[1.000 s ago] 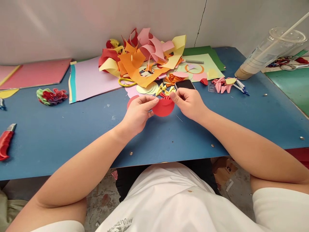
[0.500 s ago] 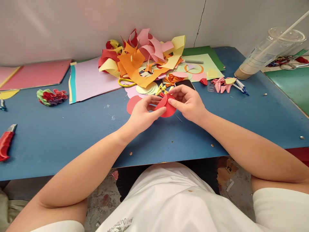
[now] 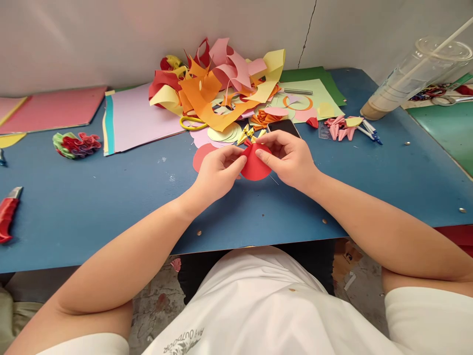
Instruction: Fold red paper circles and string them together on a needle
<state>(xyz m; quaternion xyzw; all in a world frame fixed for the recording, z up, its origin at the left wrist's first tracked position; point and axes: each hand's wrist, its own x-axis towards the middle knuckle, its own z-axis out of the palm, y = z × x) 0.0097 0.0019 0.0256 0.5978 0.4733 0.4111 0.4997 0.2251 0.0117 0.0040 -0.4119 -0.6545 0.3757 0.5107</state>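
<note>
Over the middle of the blue table [image 3: 111,217], both hands pinch one red paper circle [image 3: 255,167]. My left hand [image 3: 218,172] grips its left edge with thumb and fingers closed. My right hand [image 3: 290,158] holds the right side, thumb pressed on the paper's face. A second red paper disc [image 3: 201,157] lies flat on the table behind my left hand. Just beyond the hands are small folded yellow paper pieces [image 3: 248,134] and a black phone [image 3: 283,127].
A heap of curled orange, pink and yellow paper scraps [image 3: 218,84] with yellow scissors [image 3: 192,124] sits at the back. Paper sheets [image 3: 140,118] lie left, with a ruffled paper flower [image 3: 76,144] and a red cutter [image 3: 7,214]. A plastic cup [image 3: 414,81] and pens [image 3: 367,130] lie right.
The red circle was turned and folded between my fingers, then brought round to face up. Both hands stayed over the same spot.
</note>
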